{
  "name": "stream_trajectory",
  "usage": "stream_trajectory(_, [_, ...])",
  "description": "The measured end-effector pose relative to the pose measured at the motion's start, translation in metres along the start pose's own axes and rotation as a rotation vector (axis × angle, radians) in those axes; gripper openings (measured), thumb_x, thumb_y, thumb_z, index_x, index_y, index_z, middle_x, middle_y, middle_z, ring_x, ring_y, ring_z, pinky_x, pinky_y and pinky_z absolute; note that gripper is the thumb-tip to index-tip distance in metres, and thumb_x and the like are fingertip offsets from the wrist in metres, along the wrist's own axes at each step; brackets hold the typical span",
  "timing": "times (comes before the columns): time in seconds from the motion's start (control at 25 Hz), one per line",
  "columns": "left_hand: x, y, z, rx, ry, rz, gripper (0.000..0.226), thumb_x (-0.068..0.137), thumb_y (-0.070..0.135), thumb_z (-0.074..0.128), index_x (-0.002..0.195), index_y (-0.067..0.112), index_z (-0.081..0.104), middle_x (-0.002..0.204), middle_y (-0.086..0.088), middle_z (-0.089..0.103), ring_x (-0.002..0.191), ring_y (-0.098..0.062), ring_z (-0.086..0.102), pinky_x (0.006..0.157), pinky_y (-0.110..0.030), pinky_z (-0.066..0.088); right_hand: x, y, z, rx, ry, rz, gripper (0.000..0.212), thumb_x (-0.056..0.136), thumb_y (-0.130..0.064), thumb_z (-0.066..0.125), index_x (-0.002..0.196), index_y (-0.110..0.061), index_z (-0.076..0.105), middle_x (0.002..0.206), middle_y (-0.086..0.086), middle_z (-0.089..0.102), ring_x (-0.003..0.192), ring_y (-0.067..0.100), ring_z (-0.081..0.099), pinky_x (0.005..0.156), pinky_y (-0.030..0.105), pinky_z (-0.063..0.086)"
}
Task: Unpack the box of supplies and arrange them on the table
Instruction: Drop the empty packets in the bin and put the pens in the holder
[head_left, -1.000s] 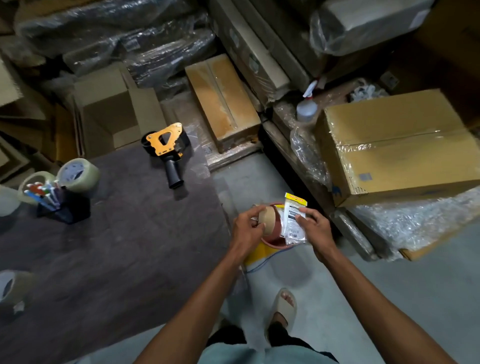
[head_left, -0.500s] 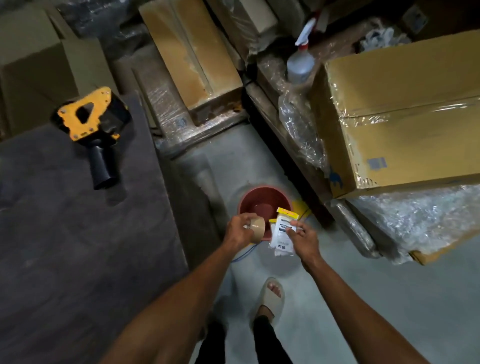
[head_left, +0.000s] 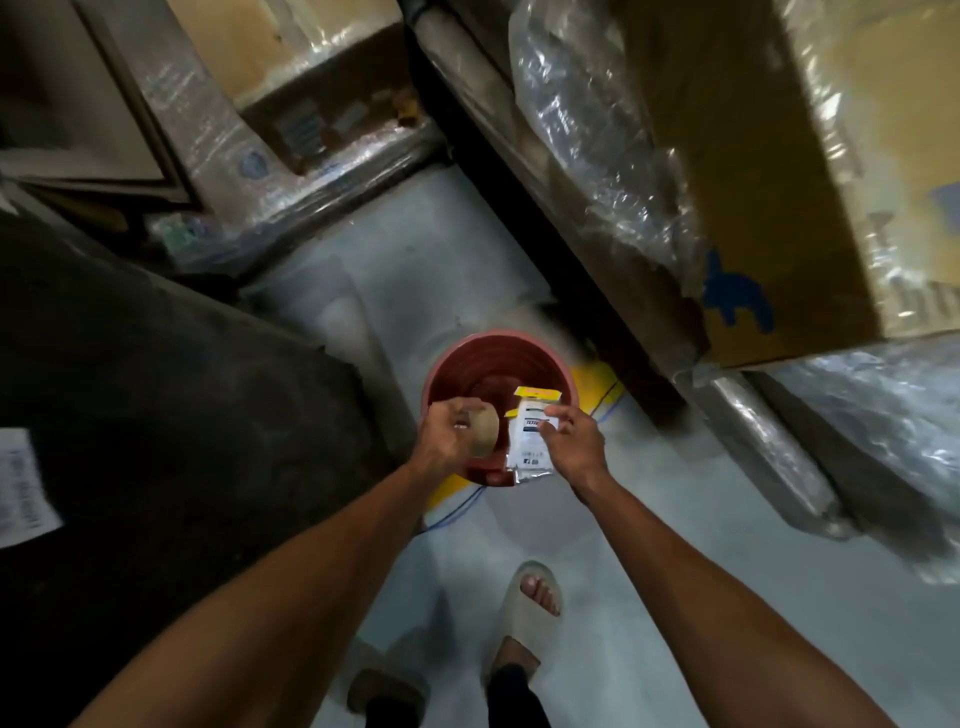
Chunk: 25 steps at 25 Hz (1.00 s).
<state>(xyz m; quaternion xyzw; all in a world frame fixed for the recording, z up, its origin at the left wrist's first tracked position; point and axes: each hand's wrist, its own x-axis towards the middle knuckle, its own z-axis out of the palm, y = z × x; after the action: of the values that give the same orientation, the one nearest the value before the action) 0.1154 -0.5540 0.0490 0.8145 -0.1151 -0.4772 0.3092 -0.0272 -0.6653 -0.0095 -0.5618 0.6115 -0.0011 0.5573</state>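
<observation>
2 hands work over a red bucket (head_left: 452, 364) on the pale floor (head_left: 675, 545). Your left hand (head_left: 451, 435) curls its fingers round a small tan tape roll (head_left: 483, 431), holding it above the bucket's near rim. Your right hand (head_left: 574, 440) pinches a white packet (head_left: 527, 441) with a yellow header between thumb and fingertips; the packet hangs upright just beside the roll, its lower edge overlapping the bucket's near rim. Dark print bands cross the packet's face, and 2 tiny social-media icons sit near its bottom, but the wording is too blurred for you to read.

Under the bucket lies a yellow sheet (head_left: 597, 376), with a thin blue cable (head_left: 457, 512) trailing across the floor beside it. To your left, the dark tabletop (head_left: 156, 415) carries a white printed label (head_left: 23, 486) at its edge; its lines of text are smeared and unreadable. At upper right a cardboard box (head_left: 805, 182) wrapped in clear film shows a blue printed mark (head_left: 737, 296) on its side, shaped like an animal silhouette, with partial blue lettering at the frame edge that you cannot make out. More film-wrapped cartons (head_left: 311, 130) are stacked at the top. Below, your foot in a beige slide sandal (head_left: 524, 613) stands on the floor.
</observation>
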Motion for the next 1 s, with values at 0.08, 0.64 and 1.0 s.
stream_trajectory(0.08, [0.020,-0.011,0.007,0.008,-0.016,-0.019,0.033,0.085,-0.008,0.065,0.117,0.001,0.067,0.103,-0.008,0.067,0.086,-0.015,0.064,0.076,-0.024,0.058,0.018,0.011,0.012,-0.019,0.013,0.018,0.019,0.089,-0.010,0.067,0.106,-0.018,0.070,0.103,0.008,0.070,0.089,0.022,0.067,0.080,0.026,0.052])
stream_trajectory(0.64, [0.078,-0.063,0.038,0.006,0.067,-0.096,0.028,0.060,0.034,0.052,0.082,0.037,0.069,0.092,0.001,0.073,0.094,-0.022,0.070,0.094,-0.039,0.056,0.065,0.048,0.042,-0.129,-0.153,0.076,0.035,0.071,-0.032,0.042,0.075,-0.058,0.065,0.096,0.004,0.075,0.092,0.036,0.071,0.085,0.052,0.058])
stream_trajectory(1.0, [0.005,0.008,0.003,0.060,0.075,-0.020,0.037,0.073,0.030,0.057,0.104,0.022,0.074,0.105,-0.004,0.074,0.102,-0.021,0.068,0.098,-0.031,0.051,-0.024,-0.050,0.001,-0.042,-0.153,-0.019,0.019,0.097,-0.015,0.051,0.085,-0.022,0.063,0.094,0.019,0.073,0.083,0.037,0.073,0.078,0.046,0.059])
